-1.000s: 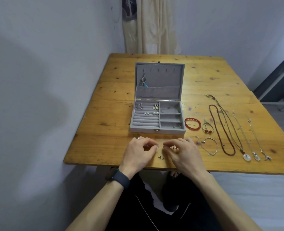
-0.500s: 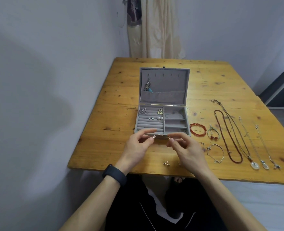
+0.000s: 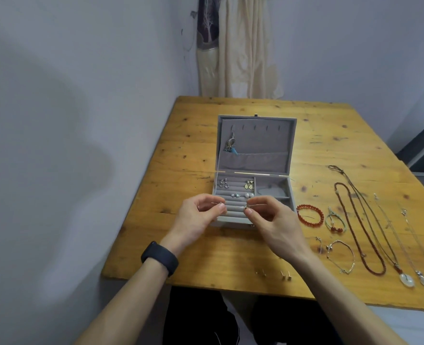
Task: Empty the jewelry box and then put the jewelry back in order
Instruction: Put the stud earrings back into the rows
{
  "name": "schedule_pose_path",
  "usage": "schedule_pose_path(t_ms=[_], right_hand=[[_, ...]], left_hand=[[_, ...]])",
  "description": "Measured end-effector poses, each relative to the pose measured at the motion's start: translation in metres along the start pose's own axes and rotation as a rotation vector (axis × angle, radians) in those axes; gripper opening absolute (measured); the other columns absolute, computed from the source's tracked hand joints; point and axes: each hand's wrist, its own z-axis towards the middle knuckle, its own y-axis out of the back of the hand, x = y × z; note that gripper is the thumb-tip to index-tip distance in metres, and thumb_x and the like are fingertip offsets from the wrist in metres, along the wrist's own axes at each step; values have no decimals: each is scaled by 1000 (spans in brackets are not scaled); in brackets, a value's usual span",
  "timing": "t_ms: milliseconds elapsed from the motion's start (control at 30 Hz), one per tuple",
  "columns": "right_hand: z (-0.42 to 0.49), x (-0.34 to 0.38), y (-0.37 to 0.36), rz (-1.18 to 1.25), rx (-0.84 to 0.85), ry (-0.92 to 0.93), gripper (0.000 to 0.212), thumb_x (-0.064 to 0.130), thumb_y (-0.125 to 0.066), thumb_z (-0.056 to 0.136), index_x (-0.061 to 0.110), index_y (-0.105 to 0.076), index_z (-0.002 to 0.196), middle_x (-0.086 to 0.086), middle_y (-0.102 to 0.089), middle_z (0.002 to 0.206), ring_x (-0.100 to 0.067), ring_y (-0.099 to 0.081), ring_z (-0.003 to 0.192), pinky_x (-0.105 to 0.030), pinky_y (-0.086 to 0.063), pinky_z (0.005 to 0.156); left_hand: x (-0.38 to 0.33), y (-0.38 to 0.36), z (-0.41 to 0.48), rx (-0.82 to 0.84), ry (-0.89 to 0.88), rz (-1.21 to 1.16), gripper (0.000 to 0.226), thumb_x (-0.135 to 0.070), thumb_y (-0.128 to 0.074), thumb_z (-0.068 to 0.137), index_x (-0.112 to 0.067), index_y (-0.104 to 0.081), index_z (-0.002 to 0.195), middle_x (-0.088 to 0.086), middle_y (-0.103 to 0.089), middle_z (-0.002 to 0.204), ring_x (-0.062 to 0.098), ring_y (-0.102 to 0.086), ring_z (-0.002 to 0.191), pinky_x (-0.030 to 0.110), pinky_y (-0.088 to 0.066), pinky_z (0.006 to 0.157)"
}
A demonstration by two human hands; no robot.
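Left hand [image 3: 193, 220] sits centre frame, low over the front of the jewelry box [image 3: 272, 182]. Thumb and forefinger pinch a small silver earring [image 3: 221, 203], other fingers loosely curled. Black wristband [image 3: 160, 257] on that wrist. Right hand [image 3: 273, 220] is just beside it, not touching, and pinches a second small earring [image 3: 246, 207] the same way. Too small to tell the shape of either piece.

Box is grey, open, in the middle of the wooden table [image 3: 206, 150], with the lid [image 3: 255, 140] standing upright behind it. My hands cover its front edge. On the ring rolls in the left compartment: a silver pair [image 3: 223, 183], a gold-green pair [image 3: 249, 185], a small bluish pair [image 3: 234, 195] and a pearl pair [image 3: 249, 195]. A dangling earring with a turquoise bit [image 3: 231, 145] hangs at the left of the lid.

Right of the box on the table: red bead bracelet [image 3: 310, 215], green cord bracelet [image 3: 335, 221], silver bracelet [image 3: 340, 256], dark red bead necklace [image 3: 355, 227], then more necklaces with pendants [image 3: 406, 280] toward the right edge of the frame. Small studs [image 3: 285, 274] lie near the table's front edge, below my right hand. Cream curtain [image 3: 241, 46] is top centre.
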Motion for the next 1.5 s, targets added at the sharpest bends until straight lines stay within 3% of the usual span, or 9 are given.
schedule_pose_path(t_ms=[167, 233, 333, 467, 633, 933, 1100, 1233, 1500], right_hand=[[25, 0, -10, -53, 10, 30, 18, 29, -73, 90, 30, -72, 108, 17, -73, 96, 7, -67, 92, -16, -56, 80], [30, -4, -12, -57, 9, 26, 18, 28, -73, 91, 29, -72, 109, 16, -74, 96, 5, -68, 92, -19, -57, 81], [37, -6, -16, -112, -11, 30, 22, 30, -73, 90, 26, -72, 111, 16, -73, 96, 5, -67, 91, -18, -56, 81], [46, -6, -24, -205, -40, 55, 20, 31, -73, 90, 26, -72, 110, 19, -69, 91, 13, -62, 86, -4, -47, 72], [49, -10, -29, -287, -54, 89, 19, 33, -72, 91, 26, -72, 108, 12, -71, 92, 4, -63, 84, -5, -46, 71], [48, -12, -31, -321, -54, 93, 19, 32, -71, 92, 25, -72, 110, 8, -71, 94, -1, -63, 84, -14, -52, 76], [53, -9, -36, -428, -99, 131, 20, 33, -71, 90, 22, -72, 107, 8, -72, 92, -10, -63, 83, -31, -55, 77], [62, -9, -42, -563, -106, 181, 22, 39, -68, 92, 24, -70, 107, 7, -73, 98, -14, -58, 86, -31, -50, 75], [69, -6, -47, -643, -128, 187, 25, 51, -64, 91, 33, -71, 106, 13, -73, 98, -15, -55, 89, -35, -49, 73]], left_hand=[[0, 16, 30, -5, -45, 184, 14, -29, -71, 91, -26, -70, 105, -11, -76, 96, -2, -68, 87, 16, -53, 77], [-2, 19, 38, 11, -67, 258, 14, -31, -71, 90, -27, -71, 104, -15, -74, 98, -8, -65, 92, 10, -49, 79], [0, 21, 50, 3, -92, 377, 12, -33, -72, 89, -29, -74, 101, -19, -72, 97, -11, -61, 91, 13, -48, 77], [5, 18, 63, -31, -103, 480, 10, -35, -74, 87, -32, -76, 96, -14, -59, 108, 3, -55, 91, 16, -44, 74], [14, 18, 73, 15, -96, 594, 12, -38, -72, 88, -32, -77, 97, -10, -52, 120, 10, -51, 110, 33, -49, 94], [-1, 15, 76, 69, -187, 911, 17, -38, -65, 93, -30, -76, 104, -9, -53, 130, 13, -53, 116, 33, -51, 91], [-2, 7, 75, -23, -167, 924, 20, -39, -65, 93, -31, -74, 109, -7, -58, 126, 15, -58, 111, 29, -49, 84], [1, 4, 71, -77, -146, 876, 16, -39, -64, 93, -37, -69, 107, -9, -59, 120, 16, -59, 105, 25, -43, 71], [18, 16, 63, -36, -173, 711, 14, -41, -59, 95, -37, -67, 105, -12, -57, 118, 9, -60, 96, 35, -56, 79]])
